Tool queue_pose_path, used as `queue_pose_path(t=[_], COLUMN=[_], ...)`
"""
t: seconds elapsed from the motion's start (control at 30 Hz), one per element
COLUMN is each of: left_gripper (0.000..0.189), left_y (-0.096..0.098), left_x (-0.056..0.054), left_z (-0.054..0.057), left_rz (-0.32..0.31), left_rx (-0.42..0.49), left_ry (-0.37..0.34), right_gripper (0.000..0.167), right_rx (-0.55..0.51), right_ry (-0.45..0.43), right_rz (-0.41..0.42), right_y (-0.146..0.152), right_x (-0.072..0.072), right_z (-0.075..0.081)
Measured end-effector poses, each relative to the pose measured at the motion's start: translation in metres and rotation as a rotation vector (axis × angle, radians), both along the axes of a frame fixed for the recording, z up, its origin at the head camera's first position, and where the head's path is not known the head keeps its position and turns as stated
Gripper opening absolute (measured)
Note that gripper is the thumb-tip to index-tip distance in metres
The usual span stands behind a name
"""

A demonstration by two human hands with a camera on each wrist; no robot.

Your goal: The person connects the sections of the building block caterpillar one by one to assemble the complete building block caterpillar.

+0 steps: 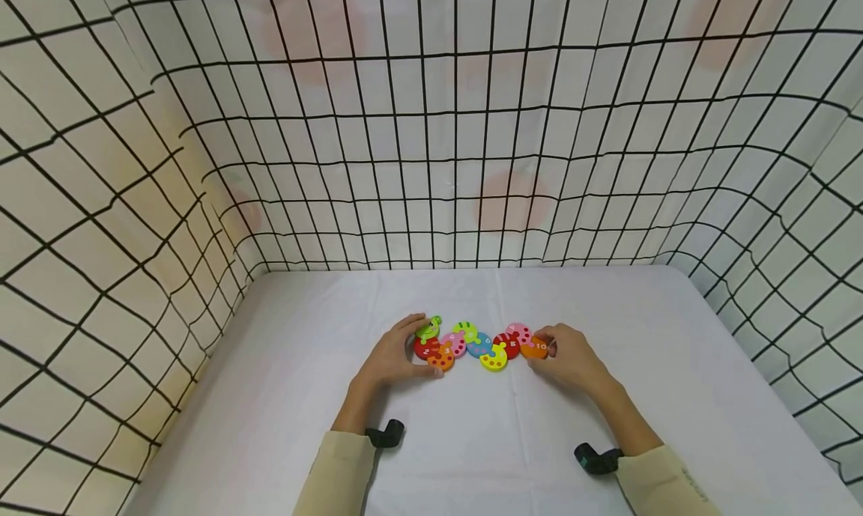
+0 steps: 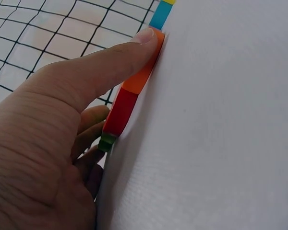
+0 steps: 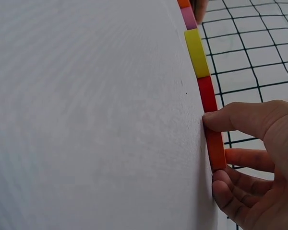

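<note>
A row of joined, colourful number puzzle pieces forms a caterpillar puzzle (image 1: pixel 479 344) lying flat on the white table, with a green head (image 1: pixel 428 329) at its left end. My left hand (image 1: pixel 394 357) holds that end. Its thumb lies against the edge of an orange piece (image 2: pixel 145 72) while the other fingers reach round the head side, partly hidden in the left wrist view. At the opposite end, my right hand (image 1: pixel 573 357) grips the orange piece numbered 10 (image 1: pixel 535 347), thumb on its near edge and fingers bent round its end, as the right wrist view shows.
A white cloth covers the table (image 1: pixel 465 441). Black grid netting (image 1: pixel 455 138) over pale sheets stands behind it and along both sides. A black wrist camera (image 1: pixel 387 433) sticks out by the left sleeve, another wrist camera (image 1: pixel 596 459) by the right sleeve.
</note>
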State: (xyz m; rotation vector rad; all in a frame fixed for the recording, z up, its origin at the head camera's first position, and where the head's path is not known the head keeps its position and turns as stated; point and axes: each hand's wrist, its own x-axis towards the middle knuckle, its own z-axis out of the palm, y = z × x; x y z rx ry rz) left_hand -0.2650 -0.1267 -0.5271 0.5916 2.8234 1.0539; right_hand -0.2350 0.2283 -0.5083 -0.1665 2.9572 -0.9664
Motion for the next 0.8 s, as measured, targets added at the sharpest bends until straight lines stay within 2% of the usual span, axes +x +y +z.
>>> queue_pose_path(t=[0.27, 0.5, 0.67, 0.8], left_gripper=[0.095, 0.103, 0.108, 0.102], left_y=[0.003, 0.005, -0.006, -0.021], left_x=[-0.003, -0.001, 0.0, -0.003], left_z=[-0.002, -0.001, 0.007, 0.021], left_rz=[-0.005, 0.001, 0.031, 0.092], left_rx=[0.008, 0.013, 0.018, -0.003], left_ry=[0.007, -0.004, -0.002, 0.033], right_gripper=[0.049, 0.057, 0.06, 0.068], right_rx=[0.026, 0.029, 0.057, 0.122], right_ry=[-0.021, -0.024, 0.027, 0.044], right_rz=[-0.022, 0.041, 0.076, 0.082], right_y=[0.003, 0.017, 0.032, 0.049], right_x=[0.0, 0.0, -0.003, -0.011], right_z=[0.001, 0.005, 0.021, 0.042])
